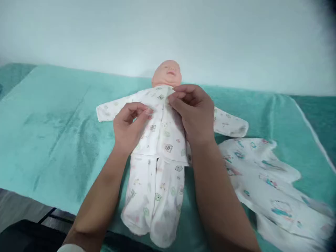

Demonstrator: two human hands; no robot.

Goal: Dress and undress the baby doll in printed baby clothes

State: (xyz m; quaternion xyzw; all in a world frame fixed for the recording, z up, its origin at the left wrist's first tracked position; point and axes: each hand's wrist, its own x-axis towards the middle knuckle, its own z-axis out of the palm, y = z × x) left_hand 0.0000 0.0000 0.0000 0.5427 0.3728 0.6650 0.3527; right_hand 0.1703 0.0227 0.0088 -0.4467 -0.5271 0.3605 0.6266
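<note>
A baby doll (168, 71) lies on its back in a white printed baby jacket (157, 136) and matching footed trousers (154, 196). The jacket's sleeves spread out to both sides, and its front edges meet down the middle. Over the chest, left of that front line, my left hand (128, 124) has thumb and forefinger pinched together. My right hand (196, 113) is just below the doll's chin, thumb and fingertips drawn together at the upper front of the jacket. Whatever is between the fingertips of either hand is too small or hidden to make out.
A second white garment (270, 185) with coloured prints lies crumpled at the right. Green cloth (60, 140) covers the table, with a pale wall (105, 35) behind it. Something dark (28, 238) stands below the front left edge.
</note>
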